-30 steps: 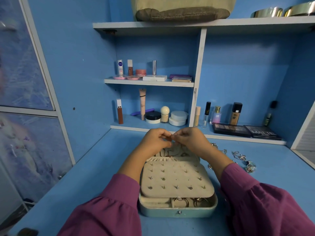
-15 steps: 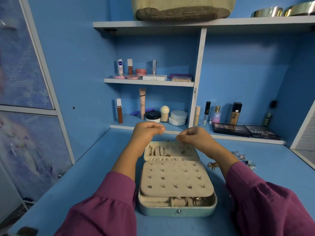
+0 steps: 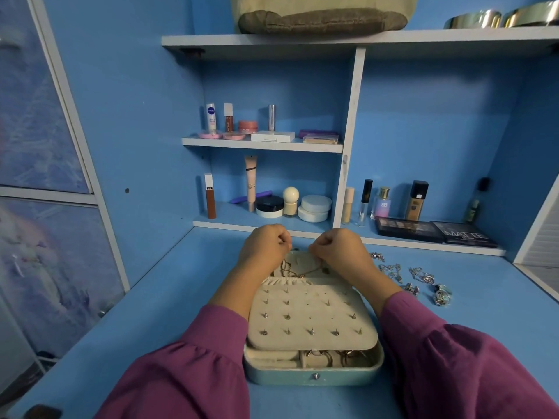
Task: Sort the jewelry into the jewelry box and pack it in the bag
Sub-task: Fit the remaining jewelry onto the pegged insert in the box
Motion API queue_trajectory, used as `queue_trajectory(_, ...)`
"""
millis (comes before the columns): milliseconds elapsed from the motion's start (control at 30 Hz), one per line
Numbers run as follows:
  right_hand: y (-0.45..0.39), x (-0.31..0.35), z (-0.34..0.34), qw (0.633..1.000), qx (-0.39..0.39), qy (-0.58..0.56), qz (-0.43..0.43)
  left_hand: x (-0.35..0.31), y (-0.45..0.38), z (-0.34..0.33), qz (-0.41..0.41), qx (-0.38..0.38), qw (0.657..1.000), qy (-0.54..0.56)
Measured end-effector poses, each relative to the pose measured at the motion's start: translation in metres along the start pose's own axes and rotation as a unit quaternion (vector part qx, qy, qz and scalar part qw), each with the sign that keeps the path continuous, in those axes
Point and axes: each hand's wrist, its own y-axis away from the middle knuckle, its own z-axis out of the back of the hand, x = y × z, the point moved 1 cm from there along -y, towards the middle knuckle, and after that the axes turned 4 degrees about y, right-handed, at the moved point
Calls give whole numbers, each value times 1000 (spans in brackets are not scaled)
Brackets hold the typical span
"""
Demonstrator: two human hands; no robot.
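Both fists, left hand [image 3: 265,247] and right hand [image 3: 338,251], pinched a thin gold chain [image 3: 298,272] over the open teal jewelry box [image 3: 313,375]; bare blue desk [image 3: 169,297] lay at nine o'clock.

On the small upper shelf [image 3: 263,145] you have a Nivea tube [image 3: 211,117], a pink jar [image 3: 248,127] and a white compact [image 3: 272,136]. Below it stand a brown lip tube [image 3: 210,196], a beige tube [image 3: 250,182], a black-lidded jar [image 3: 269,206] and two white round pots [image 3: 314,208]. To your right sit a foundation bottle [image 3: 417,201], a perfume bottle [image 3: 382,203] and two dark palettes [image 3: 435,232]. Two metal bowls [image 3: 502,17] rest on the top shelf [image 3: 453,37].
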Motion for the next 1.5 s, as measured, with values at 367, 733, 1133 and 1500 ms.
queue_trajectory(367, -1, 4, -6, 993, 24, 113, 13, -2, 3, 0, -80, 31, 992, -98)
queue_trajectory(733, 11, 10, 9, 982, 115, 132, 66, -11, 13, 4, -110, 109, 984, -88)
queue_trajectory(1133, 15, -4, 25, 992, 99, 68, 38, 3, 12, 17, -62, 68, 996, 21)
queue_trajectory(1500, 23, 2, 13, 983, 171, 30, 56, 0, 18, 2, -59, 128, 986, -93)
